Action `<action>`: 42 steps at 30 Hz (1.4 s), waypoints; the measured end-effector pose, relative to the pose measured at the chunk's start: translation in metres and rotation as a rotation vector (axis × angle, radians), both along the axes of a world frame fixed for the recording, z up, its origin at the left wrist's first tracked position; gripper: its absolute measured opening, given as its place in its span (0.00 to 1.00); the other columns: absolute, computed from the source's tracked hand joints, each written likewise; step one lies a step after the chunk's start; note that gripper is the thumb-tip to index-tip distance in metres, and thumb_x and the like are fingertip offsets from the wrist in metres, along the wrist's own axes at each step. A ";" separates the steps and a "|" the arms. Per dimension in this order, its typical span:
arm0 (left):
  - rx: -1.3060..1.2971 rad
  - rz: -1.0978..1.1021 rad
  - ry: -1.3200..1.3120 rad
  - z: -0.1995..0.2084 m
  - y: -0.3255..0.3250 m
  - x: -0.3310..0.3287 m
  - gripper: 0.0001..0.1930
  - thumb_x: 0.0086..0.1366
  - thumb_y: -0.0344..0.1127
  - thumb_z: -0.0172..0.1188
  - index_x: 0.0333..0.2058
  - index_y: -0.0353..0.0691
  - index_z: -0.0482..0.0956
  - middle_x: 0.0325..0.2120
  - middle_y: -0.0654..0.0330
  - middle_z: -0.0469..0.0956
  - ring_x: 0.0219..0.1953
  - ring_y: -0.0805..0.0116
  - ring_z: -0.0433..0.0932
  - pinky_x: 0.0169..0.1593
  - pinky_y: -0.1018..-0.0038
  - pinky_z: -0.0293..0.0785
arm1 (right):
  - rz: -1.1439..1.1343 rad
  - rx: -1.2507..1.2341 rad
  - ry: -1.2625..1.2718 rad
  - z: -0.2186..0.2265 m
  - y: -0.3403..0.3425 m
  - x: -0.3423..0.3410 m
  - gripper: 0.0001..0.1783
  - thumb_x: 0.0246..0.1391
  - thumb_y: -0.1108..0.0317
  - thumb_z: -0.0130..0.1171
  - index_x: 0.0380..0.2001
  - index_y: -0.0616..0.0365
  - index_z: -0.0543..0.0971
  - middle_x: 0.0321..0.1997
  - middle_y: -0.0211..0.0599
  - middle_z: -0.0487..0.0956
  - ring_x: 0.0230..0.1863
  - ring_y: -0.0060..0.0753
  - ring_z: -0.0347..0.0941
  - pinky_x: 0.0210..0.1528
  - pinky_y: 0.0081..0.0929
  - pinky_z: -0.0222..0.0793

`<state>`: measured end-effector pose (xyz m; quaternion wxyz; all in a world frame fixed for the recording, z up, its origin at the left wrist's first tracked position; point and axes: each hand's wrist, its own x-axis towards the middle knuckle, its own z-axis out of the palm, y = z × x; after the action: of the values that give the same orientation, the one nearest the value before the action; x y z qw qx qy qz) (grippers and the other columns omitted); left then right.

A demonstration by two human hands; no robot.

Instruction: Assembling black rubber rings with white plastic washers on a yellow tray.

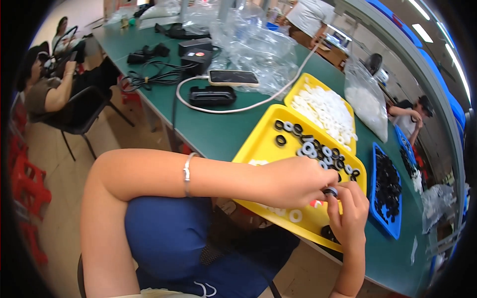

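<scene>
- The left hand [300, 182] and right hand [350, 211] pinch one small black-and-grey ring [330, 191] above the rectangular yellow plastic tray [257, 143].
- Work seems partway: many loose black and grey rings [317, 144] lie there, none recognisably finished.

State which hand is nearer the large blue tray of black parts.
Right. The right hand is just left of the blue tray; the left hand is farther left, above the near yellow tray.

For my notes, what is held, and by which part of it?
A small black-and-grey ring, apparently by its rim, in the fingers of the left hand and right hand.
</scene>
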<state>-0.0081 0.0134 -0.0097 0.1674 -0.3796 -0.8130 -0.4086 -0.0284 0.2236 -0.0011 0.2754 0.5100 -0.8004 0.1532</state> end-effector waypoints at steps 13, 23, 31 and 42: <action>-0.127 -0.071 -0.056 -0.005 0.003 -0.002 0.14 0.56 0.34 0.61 0.37 0.33 0.71 0.21 0.49 0.77 0.27 0.47 0.78 0.31 0.59 0.71 | -0.018 0.003 -0.454 0.008 0.001 0.010 0.06 0.52 0.75 0.56 0.23 0.63 0.73 0.17 0.38 0.68 0.19 0.38 0.65 0.23 0.30 0.59; -0.385 0.318 -0.241 0.008 -0.019 -0.009 0.18 0.64 0.43 0.55 0.36 0.30 0.77 0.27 0.46 0.79 0.32 0.49 0.79 0.39 0.60 0.74 | -0.146 -0.724 -1.061 -0.007 0.013 -0.039 0.18 0.63 0.70 0.48 0.53 0.68 0.69 0.43 0.40 0.77 0.41 0.24 0.73 0.49 0.23 0.69; -0.846 0.378 -0.157 0.013 -0.037 -0.001 0.13 0.59 0.40 0.60 0.35 0.35 0.79 0.33 0.54 0.78 0.43 0.58 0.72 0.44 0.65 0.71 | -0.169 -0.558 -1.009 -0.001 0.012 -0.033 0.15 0.63 0.72 0.45 0.50 0.68 0.71 0.40 0.37 0.77 0.41 0.23 0.72 0.43 0.20 0.67; -0.426 0.248 -0.477 0.009 -0.038 -0.007 0.13 0.58 0.38 0.62 0.38 0.38 0.75 0.31 0.59 0.76 0.41 0.63 0.72 0.43 0.70 0.71 | -0.403 0.009 -0.898 0.018 0.031 -0.032 0.11 0.57 0.65 0.56 0.35 0.64 0.77 0.22 0.35 0.77 0.24 0.25 0.71 0.29 0.23 0.67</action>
<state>-0.0154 -0.0246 -0.0009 -0.0623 -0.1980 -0.9363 -0.2833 -0.0607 0.2549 0.0171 -0.0752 0.2298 -0.9234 0.2981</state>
